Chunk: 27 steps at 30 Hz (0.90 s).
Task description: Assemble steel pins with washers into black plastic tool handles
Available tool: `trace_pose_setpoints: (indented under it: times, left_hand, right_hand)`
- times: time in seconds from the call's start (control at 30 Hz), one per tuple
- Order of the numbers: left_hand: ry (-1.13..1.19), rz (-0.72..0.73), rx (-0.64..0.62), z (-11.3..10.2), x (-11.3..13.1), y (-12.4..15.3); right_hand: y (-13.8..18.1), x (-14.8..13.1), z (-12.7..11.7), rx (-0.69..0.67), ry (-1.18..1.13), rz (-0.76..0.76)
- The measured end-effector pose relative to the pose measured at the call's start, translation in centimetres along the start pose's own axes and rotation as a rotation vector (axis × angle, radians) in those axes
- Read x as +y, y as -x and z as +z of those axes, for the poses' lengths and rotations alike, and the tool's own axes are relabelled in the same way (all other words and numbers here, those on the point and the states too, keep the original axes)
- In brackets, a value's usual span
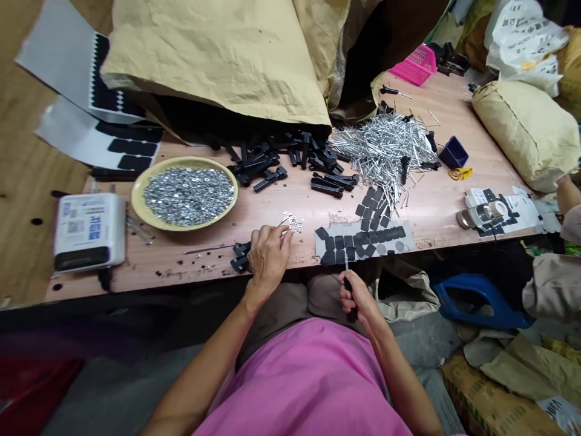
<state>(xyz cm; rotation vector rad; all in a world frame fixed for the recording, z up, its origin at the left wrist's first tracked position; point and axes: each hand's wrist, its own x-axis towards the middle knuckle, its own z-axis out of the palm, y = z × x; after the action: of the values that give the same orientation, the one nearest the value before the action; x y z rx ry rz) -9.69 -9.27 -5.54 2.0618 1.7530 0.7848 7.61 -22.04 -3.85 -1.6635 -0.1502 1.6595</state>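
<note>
My left hand point(270, 254) is at the table's front edge, thumb and fingers pinched together. A thin shiny sliver shows at its fingertips; what it is I cannot make out. Small metal washers point(295, 221) lie scattered just beyond those fingers, and black plastic pieces point(240, 257) sit beside the hand. My right hand point(358, 297) is closed around a black-handled piece with a metal rod point(347, 261) pointing up, in front of the table edge. Past the rod lies a grey backing sheet point(407, 229) bearing rows of black pads point(349, 241).
A yellow bowl point(137, 212) of washers stands left, near a white box point(89, 227). Behind are black plastic parts point(267, 160), a heap of metal pins point(390, 148) and a large paper sack point(218, 54). At right are a glass jar point(476, 215) and another person's hand point(569, 197).
</note>
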Motion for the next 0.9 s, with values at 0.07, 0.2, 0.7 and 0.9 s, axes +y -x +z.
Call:
trace_pose_setpoints:
  times: [0.07, 0.2, 0.7, 0.9]
  left_hand:
    - [-0.086, 0.029, 0.017, -0.2, -0.7, 0.1]
    - [-0.182, 0.071, -0.011, -0.3, -1.1, 0.6]
    - [-0.01, 0.05, -0.1, -0.8, 0.7, -1.7]
    - [0.708, -0.172, -0.237, -1.1, 5.5, 1.9]
  right_hand:
    - [0.1, 0.8, -3.2, 0.098, -0.08, -0.021]
    - [-1.5, 2.0, -11.3, 0.35, -0.075, -0.06]
    - [0.9, -1.5, 0.9, 0.317, 0.377, -0.689]
    - [0.5, -1.2, 5.9, 0.056, 0.416, -0.689]
